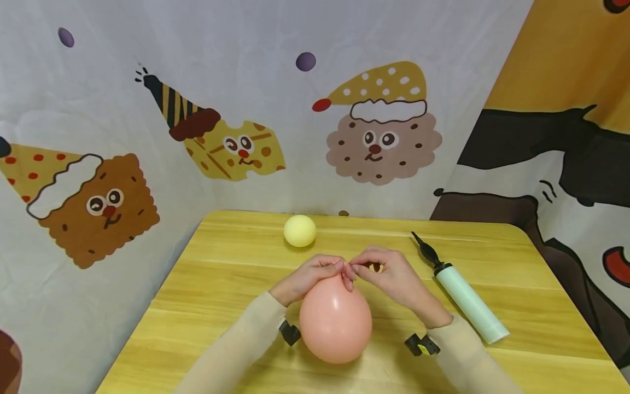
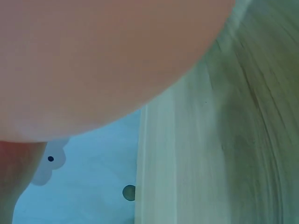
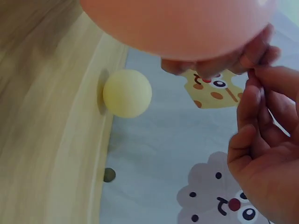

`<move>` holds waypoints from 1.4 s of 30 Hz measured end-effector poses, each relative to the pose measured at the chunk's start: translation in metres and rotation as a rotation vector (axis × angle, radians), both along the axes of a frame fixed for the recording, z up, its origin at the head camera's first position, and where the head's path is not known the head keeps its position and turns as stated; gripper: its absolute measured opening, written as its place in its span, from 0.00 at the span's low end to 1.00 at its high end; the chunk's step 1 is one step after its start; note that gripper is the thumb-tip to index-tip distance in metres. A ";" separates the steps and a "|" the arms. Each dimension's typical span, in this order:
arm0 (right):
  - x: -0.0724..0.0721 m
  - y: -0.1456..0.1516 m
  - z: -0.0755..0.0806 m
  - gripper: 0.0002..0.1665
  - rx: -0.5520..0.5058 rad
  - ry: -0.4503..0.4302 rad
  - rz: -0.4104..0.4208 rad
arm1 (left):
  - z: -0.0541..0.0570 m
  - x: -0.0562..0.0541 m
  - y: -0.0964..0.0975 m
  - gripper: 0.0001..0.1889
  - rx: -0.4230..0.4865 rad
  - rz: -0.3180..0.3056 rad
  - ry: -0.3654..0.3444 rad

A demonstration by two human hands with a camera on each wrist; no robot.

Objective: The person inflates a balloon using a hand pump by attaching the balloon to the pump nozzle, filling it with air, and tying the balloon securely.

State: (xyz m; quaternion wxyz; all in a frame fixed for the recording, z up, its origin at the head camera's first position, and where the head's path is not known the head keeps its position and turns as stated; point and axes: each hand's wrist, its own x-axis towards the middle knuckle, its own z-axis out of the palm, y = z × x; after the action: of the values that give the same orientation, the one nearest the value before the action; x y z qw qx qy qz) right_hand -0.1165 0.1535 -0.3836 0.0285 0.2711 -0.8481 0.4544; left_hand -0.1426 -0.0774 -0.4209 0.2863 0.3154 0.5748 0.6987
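Note:
An inflated pink balloon (image 1: 336, 323) hangs over the middle of the table, its neck upward. My left hand (image 1: 315, 273) pinches the neck, fingers curled round the top of the balloon. Thumb and forefinger of my right hand (image 1: 391, 273) pinch the neck's end, right beside the left fingertips. In the right wrist view the right hand (image 3: 268, 121) shows bent fingers meeting at that end, below the balloon (image 3: 182, 23). The balloon (image 2: 93, 60) fills much of the left wrist view and hides most of the left hand there.
A small yellow balloon (image 1: 299, 230) sits near the back edge of the wooden table (image 1: 221, 273). To the right lies a hand pump (image 1: 470, 303) with a pale green barrel and black nozzle. A cloth with cartoon prints (image 1: 256, 49) hangs behind the table.

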 end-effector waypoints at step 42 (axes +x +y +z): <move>0.010 0.003 -0.002 0.18 -0.164 0.141 0.088 | 0.008 -0.001 0.011 0.26 0.036 -0.149 0.067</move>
State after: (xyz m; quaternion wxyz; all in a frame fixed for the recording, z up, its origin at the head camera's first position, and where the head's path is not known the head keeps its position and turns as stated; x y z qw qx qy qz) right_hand -0.1069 0.1560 -0.3857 0.0901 0.3360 -0.7912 0.5029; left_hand -0.1432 -0.0661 -0.4126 0.3124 0.3854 0.5464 0.6747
